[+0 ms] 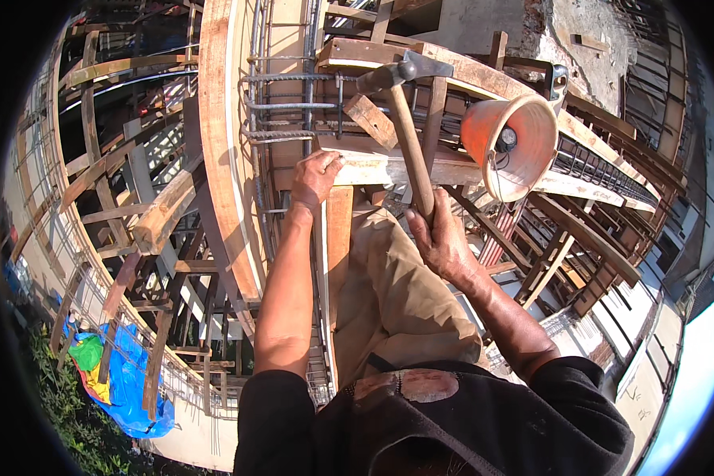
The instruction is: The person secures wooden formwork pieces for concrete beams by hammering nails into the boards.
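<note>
My right hand [444, 238] is wrapped round the lower part of the wooden handle of a hammer [409, 143]. Its dark metal head is raised above the formwork, at the far end of the handle. My left hand [316, 181] rests with curled fingers at the left end of a pale timber board [365, 169]. Whatever its fingertips may pinch there is too small to make out. A short wood block [371, 120] lies tilted just beyond the board, beside the hammer handle. Below the left hand, an upright plank [339, 238] runs next to my trouser leg.
An orange bucket [484, 135] stands tilted to the right of the hammer. Ribbed steel bars [282, 107] cross beyond my left hand, beside a long curved plank [218, 119]. Timber props and open gaps lie below on both sides. A blue tarp [135, 389] hangs at lower left.
</note>
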